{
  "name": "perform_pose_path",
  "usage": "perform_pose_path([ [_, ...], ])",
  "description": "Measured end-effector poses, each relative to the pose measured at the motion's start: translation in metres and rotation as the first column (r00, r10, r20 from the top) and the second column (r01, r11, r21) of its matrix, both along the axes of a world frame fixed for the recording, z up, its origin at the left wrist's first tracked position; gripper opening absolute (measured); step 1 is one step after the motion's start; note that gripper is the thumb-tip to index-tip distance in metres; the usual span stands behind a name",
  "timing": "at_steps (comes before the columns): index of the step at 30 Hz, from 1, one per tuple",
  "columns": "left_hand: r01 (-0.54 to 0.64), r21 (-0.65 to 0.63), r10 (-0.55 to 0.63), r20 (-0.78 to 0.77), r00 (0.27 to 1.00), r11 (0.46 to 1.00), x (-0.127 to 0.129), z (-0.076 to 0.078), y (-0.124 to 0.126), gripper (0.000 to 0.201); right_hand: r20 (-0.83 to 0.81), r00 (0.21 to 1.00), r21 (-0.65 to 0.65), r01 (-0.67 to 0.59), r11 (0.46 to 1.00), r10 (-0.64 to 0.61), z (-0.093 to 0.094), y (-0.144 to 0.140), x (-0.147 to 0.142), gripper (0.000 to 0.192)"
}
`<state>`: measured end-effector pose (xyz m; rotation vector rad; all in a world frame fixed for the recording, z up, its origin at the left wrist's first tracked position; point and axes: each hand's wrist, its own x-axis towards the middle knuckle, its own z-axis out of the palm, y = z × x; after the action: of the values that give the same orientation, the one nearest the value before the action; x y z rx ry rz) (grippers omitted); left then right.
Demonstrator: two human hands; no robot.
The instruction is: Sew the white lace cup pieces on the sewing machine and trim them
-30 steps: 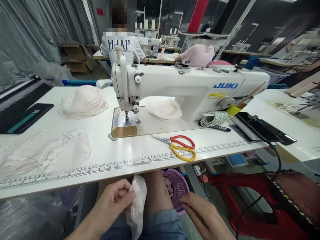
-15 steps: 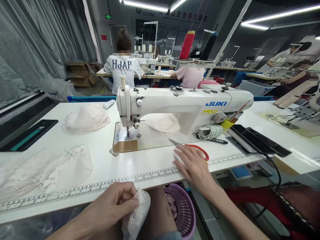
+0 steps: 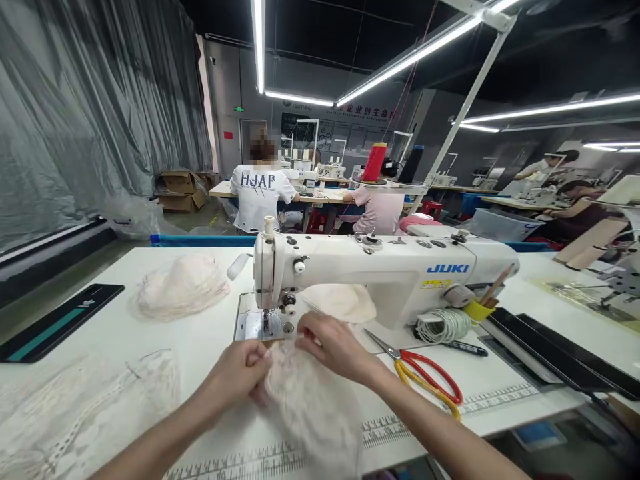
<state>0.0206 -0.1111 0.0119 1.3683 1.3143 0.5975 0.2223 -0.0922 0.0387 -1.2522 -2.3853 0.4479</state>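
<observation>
A piece of thin whitish fabric (image 3: 315, 400) hangs between my two hands, just in front of the needle area of the white sewing machine (image 3: 345, 267). My left hand (image 3: 245, 370) pinches its left edge. At its upper edge my right hand (image 3: 330, 340) is closed, fingers curled down on the cloth. The fabric's lower part drapes toward the table's front edge, over the printed ruler strip (image 3: 385, 430). Behind my right hand, a stack of pale cut pieces (image 3: 345, 301) lies under the machine arm.
Scissors with red and yellow handles (image 3: 425, 373) lie right of my right hand. Coiled cord (image 3: 443, 327) and a black marker (image 3: 465, 348) are beyond. At left are a fabric pile (image 3: 183, 287), lace-trimmed pieces (image 3: 95, 413) and a dark flat case (image 3: 60, 323). Co-workers sit ahead.
My left hand has lifted the fabric from below the table edge up to the machine. My right hand has left the scissors and come left to the fabric. The view has tilted up.
</observation>
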Motion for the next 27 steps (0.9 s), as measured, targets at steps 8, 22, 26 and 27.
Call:
perform_pose_path([
  [8, 0.13, -0.1, -0.15, -0.225, 0.963, 0.986, -0.006, -0.014, 0.046, 0.008, 0.096, 0.982, 0.223, -0.178, 0.958, 0.16, -0.05, 0.011, -0.03, 0.014],
  [22, 0.587, 0.733, 0.087, -0.647, 0.758, 0.343, -0.026, -0.034, 0.04, 0.013, 0.279, 0.952, 0.242, -0.2, 0.95, 0.129, -0.049, 0.019, -0.026, 0.032],
  [26, 0.588, 0.752, 0.121, -0.641, 0.758, 0.297, -0.023, -0.033, 0.054, 0.021, 0.323, 0.945, 0.283, -0.139, 0.949, 0.042, -0.05, 0.031, -0.023, 0.032],
  [27, 0.585, 0.756, 0.126, -0.637, 0.76, 0.294, -0.022, -0.033, 0.057, 0.023, 0.326, 0.945, 0.292, -0.133, 0.947, 0.032, -0.05, 0.034, -0.022, 0.033],
])
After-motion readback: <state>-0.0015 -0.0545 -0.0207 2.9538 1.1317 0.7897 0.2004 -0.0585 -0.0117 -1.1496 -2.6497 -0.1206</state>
